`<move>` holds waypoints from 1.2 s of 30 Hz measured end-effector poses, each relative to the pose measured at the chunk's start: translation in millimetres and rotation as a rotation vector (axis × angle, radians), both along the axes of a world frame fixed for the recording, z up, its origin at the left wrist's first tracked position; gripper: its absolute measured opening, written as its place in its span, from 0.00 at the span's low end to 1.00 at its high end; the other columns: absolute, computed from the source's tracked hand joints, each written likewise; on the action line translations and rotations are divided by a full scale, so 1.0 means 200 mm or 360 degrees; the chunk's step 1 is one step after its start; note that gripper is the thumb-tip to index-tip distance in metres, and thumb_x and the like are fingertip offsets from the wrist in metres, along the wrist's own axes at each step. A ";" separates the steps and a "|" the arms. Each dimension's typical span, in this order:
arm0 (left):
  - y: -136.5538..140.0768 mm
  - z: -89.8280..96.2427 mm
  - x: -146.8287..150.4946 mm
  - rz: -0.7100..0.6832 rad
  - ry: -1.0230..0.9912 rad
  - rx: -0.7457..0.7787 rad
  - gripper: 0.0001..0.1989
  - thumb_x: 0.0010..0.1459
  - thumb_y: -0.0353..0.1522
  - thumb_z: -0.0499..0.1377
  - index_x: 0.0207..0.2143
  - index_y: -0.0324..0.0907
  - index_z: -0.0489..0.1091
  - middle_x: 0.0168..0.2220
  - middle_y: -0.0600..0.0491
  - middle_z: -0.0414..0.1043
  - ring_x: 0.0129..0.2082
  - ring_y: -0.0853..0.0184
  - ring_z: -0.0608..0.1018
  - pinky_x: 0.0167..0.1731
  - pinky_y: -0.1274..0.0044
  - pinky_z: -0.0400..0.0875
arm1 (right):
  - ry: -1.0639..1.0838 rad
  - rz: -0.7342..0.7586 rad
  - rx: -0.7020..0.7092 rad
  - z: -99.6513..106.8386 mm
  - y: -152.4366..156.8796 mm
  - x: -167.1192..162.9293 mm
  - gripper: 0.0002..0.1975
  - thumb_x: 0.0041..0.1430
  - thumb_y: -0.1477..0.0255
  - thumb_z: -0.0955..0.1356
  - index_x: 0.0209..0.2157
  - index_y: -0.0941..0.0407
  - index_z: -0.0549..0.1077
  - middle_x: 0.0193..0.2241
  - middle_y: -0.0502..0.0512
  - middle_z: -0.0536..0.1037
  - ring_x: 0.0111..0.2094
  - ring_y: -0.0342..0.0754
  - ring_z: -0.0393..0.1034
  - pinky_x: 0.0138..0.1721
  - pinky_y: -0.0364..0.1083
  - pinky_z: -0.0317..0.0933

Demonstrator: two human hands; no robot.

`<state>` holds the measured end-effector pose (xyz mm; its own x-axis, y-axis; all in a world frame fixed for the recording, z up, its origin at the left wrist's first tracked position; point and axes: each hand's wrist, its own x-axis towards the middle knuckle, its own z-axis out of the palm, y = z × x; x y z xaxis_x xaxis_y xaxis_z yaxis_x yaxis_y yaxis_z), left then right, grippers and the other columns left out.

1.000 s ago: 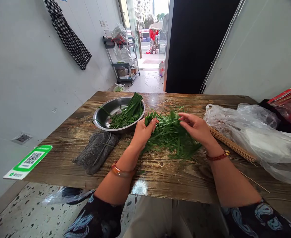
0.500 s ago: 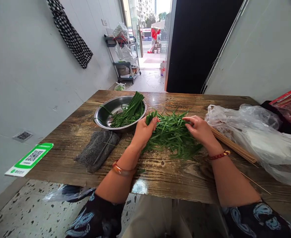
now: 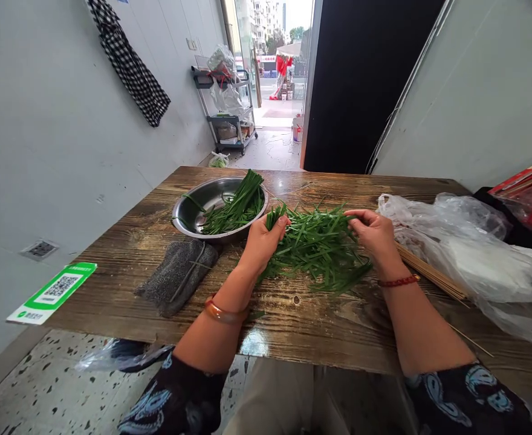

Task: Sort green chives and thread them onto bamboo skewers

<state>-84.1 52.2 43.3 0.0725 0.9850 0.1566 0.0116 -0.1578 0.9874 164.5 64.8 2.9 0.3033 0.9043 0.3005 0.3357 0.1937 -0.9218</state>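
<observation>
My left hand [image 3: 266, 240] is closed around a small bunch of garlic chives [image 3: 275, 214], with the cut ends poking up past the thumb. To its right a loose pile of garlic chives [image 3: 320, 248] is spread over the wooden table [image 3: 288, 326]. At the pile's right edge, my right hand [image 3: 373, 235] pinches chive leaves between thumb and fingertips. A steel bowl [image 3: 185, 212] stands just beyond my left hand, holding more garlic chives [image 3: 243, 202], some gathered in a thick bundle leaning over the far rim.
A dark grey mesh cloth [image 3: 175, 281] lies left of my forearm. Thin wooden skewers [image 3: 429, 275] and clear plastic bags [image 3: 470, 241] are at the right. A green QR-code card [image 3: 52, 293] sits at the left edge. Beyond the table are a cart [image 3: 225, 118] and a doorway.
My right hand has shifted slightly to the right and its fingers have closed on chive leaves at the pile's edge. My left hand stays in place with its bunch.
</observation>
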 end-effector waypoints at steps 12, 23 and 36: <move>0.00 0.00 0.00 -0.0026 -0.0021 0.0003 0.16 0.54 0.43 0.60 0.29 0.37 0.69 0.17 0.61 0.55 0.17 0.77 0.56 0.19 0.80 0.47 | -0.0431 0.0197 0.0444 0.14 -0.10 -0.11 0.14 0.58 0.73 0.65 0.45 0.54 0.76 0.44 0.56 0.79 0.45 0.50 0.74 0.49 0.52 0.67; 0.00 0.00 0.00 0.0008 -0.0058 0.0019 0.16 0.54 0.43 0.61 0.28 0.38 0.70 0.16 0.60 0.56 0.17 0.77 0.56 0.19 0.79 0.48 | -0.0394 0.0299 0.0030 0.13 -0.10 -0.08 0.15 0.62 0.68 0.61 0.42 0.56 0.77 0.34 0.54 0.81 0.24 0.43 0.71 0.27 0.44 0.63; 0.00 -0.01 0.00 0.0022 0.0035 0.0039 0.16 0.55 0.43 0.59 0.28 0.38 0.70 0.17 0.60 0.57 0.18 0.76 0.57 0.19 0.80 0.49 | -0.0889 0.1184 0.0119 0.11 -0.16 -0.20 0.15 0.61 0.76 0.61 0.40 0.53 0.79 0.36 0.54 0.80 0.38 0.47 0.74 0.41 0.46 0.66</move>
<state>-84.9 52.4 41.7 0.0626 0.9819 0.1790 0.0356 -0.1814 0.9828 124.2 32.5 25.0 -0.5524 0.7804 0.2931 0.4925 0.5892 -0.6405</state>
